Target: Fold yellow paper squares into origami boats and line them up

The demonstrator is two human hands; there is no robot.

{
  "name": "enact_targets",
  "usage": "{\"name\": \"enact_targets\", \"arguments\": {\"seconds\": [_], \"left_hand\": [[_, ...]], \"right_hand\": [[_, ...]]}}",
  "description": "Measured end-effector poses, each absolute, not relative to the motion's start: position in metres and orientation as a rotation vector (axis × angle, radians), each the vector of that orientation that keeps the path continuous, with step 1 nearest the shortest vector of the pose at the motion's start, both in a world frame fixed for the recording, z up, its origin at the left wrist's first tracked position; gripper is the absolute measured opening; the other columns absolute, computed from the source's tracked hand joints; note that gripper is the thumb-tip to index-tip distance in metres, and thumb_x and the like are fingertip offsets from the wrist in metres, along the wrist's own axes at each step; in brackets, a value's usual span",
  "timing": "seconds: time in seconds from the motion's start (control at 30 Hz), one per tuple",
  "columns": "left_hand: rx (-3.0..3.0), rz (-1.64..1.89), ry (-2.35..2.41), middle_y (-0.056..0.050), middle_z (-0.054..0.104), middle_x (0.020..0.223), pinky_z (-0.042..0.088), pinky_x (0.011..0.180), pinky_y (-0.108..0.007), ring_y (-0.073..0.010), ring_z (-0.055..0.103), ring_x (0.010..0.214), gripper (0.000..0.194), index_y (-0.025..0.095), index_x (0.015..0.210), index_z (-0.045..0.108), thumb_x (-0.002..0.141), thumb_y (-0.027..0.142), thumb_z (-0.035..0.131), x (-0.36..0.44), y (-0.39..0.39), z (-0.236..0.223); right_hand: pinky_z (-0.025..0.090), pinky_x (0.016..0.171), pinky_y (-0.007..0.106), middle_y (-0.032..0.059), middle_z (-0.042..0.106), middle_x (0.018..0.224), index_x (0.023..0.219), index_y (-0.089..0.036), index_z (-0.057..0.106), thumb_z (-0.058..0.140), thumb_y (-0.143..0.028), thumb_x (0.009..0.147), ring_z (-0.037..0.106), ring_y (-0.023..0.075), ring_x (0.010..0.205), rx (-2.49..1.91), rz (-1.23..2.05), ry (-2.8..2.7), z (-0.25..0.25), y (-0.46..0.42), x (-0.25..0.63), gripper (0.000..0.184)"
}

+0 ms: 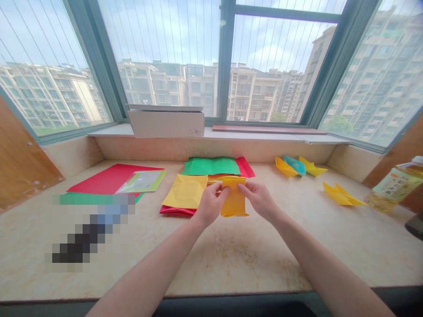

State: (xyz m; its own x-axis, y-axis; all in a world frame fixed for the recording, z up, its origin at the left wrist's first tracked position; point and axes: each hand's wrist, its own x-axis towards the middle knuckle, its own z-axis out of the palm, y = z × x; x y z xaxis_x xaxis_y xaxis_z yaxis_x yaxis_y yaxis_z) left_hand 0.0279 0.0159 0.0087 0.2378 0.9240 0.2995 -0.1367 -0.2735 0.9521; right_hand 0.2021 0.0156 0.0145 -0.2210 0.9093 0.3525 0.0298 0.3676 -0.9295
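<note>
A folded piece of yellow paper (234, 203) is held up between my two hands, above the counter. My left hand (211, 200) pinches its left side near the top, and my right hand (259, 198) grips the upper right edge with thumb and fingers. Just left of it lies a flat yellow sheet (185, 191), on top of red paper (177, 211). Behind my hands, a creased green sheet (211, 166) rests over another red sheet (246, 167).
Yellow paper boats (342, 194) and a teal one (295, 166) stand at the right, near a tilted bottle (398, 182). At left lie red sheets (99, 179) and a plastic packet (142, 181); a pixelated patch covers something nearer. A white box (167, 123) sits on the sill.
</note>
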Motion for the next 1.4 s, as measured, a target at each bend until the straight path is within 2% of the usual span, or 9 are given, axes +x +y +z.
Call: {"name": "enact_targets", "arguments": {"seconds": [0.27, 0.47, 0.67, 0.77, 0.9, 1.0, 1.1, 1.17, 1.4], "left_hand": [[1.463, 1.449, 1.059, -0.006, 0.067, 0.085, 0.049, 0.070, -0.027, -0.0183, 0.064, 0.079, 0.037, 0.016, 0.087, 0.063, 0.075, 0.048, 0.075, 0.022, 0.025, 0.006], [1.387, 1.256, 1.023, 0.001, 0.057, 0.058, 0.043, 0.055, -0.024, -0.0120, 0.053, 0.053, 0.045, 0.016, 0.071, 0.055, 0.077, 0.059, 0.069, 0.021, 0.025, 0.004], [1.119, 1.179, 0.482, -0.015, 0.072, 0.107, 0.054, 0.079, -0.035, -0.0238, 0.069, 0.089, 0.056, 0.012, 0.110, 0.066, 0.088, 0.062, 0.054, 0.031, 0.014, 0.013], [1.155, 1.203, 0.421, -0.015, 0.070, 0.118, 0.051, 0.091, -0.037, -0.0270, 0.066, 0.106, 0.046, 0.014, 0.117, 0.066, 0.088, 0.049, 0.063, 0.031, 0.012, 0.015], [1.227, 1.290, 0.561, -0.013, 0.072, 0.116, 0.049, 0.095, -0.039, -0.0267, 0.067, 0.105, 0.040, 0.013, 0.115, 0.067, 0.081, 0.032, 0.074, 0.029, 0.017, 0.012], [1.234, 1.349, 0.648, -0.013, 0.073, 0.111, 0.051, 0.093, -0.040, -0.0264, 0.069, 0.100, 0.037, 0.012, 0.111, 0.068, 0.080, 0.031, 0.073, 0.028, 0.019, 0.011], [1.239, 1.392, 0.706, -0.012, 0.074, 0.110, 0.051, 0.091, -0.037, -0.0252, 0.069, 0.099, 0.035, 0.012, 0.108, 0.068, 0.079, 0.031, 0.074, 0.028, 0.019, 0.013], [1.243, 1.394, 0.726, -0.011, 0.074, 0.109, 0.053, 0.089, -0.037, -0.0245, 0.070, 0.096, 0.035, 0.012, 0.108, 0.068, 0.079, 0.032, 0.073, 0.028, 0.018, 0.013], [1.284, 1.388, 0.757, -0.011, 0.074, 0.105, 0.053, 0.084, -0.034, -0.0240, 0.069, 0.094, 0.035, 0.012, 0.105, 0.069, 0.078, 0.033, 0.074, 0.027, 0.020, 0.013]], "right_hand": [[0.051, 0.094, 0.043, 0.0081, 0.074, 0.101, 0.094, -0.022, 0.074, 0.068, -0.032, 0.083, 0.068, 0.0243, 0.099, -0.819, 0.780, -1.489, 0.009, 0.019, 0.203, 0.016], [0.035, 0.110, 0.047, 0.0056, 0.064, 0.130, 0.078, -0.025, 0.075, 0.067, -0.019, 0.080, 0.055, 0.0256, 0.123, -0.801, 0.561, -1.458, 0.009, 0.022, 0.208, 0.011], [0.036, 0.109, 0.046, 0.0021, 0.057, 0.138, 0.068, -0.027, 0.076, 0.067, -0.020, 0.079, 0.048, 0.0266, 0.131, -0.783, 0.567, -1.475, 0.007, 0.022, 0.205, 0.016], [0.038, 0.108, 0.045, 0.0021, 0.056, 0.138, 0.068, -0.027, 0.076, 0.063, -0.018, 0.080, 0.051, 0.0262, 0.128, -0.798, 0.578, -1.547, 0.006, 0.020, 0.204, 0.020], [0.039, 0.107, 0.046, 0.0049, 0.061, 0.131, 0.080, -0.027, 0.077, 0.059, -0.019, 0.082, 0.056, 0.0257, 0.121, -0.870, 0.567, -1.573, 0.010, 0.016, 0.202, 0.020], [0.054, 0.080, 0.040, 0.0070, 0.070, 0.107, 0.109, -0.025, 0.070, 0.058, -0.031, 0.088, 0.068, 0.0211, 0.086, -0.871, 0.751, -1.479, 0.015, 0.011, 0.199, 0.025], [0.051, 0.055, 0.032, 0.0017, 0.070, 0.077, 0.127, -0.021, 0.056, 0.064, -0.043, 0.086, 0.062, 0.0152, 0.053, -0.911, 0.946, -1.460, 0.016, 0.008, 0.195, 0.047], [0.050, 0.053, 0.030, 0.0001, 0.069, 0.070, 0.125, -0.019, 0.055, 0.071, -0.045, 0.081, 0.062, 0.0150, 0.051, -0.917, 1.010, -1.482, 0.014, 0.008, 0.192, 0.053], [0.055, 0.066, 0.033, 0.0055, 0.074, 0.084, 0.096, -0.018, 0.069, 0.072, -0.045, 0.081, 0.067, 0.0171, 0.066, -0.826, 1.070, -1.499, 0.009, 0.011, 0.191, 0.031]]}}
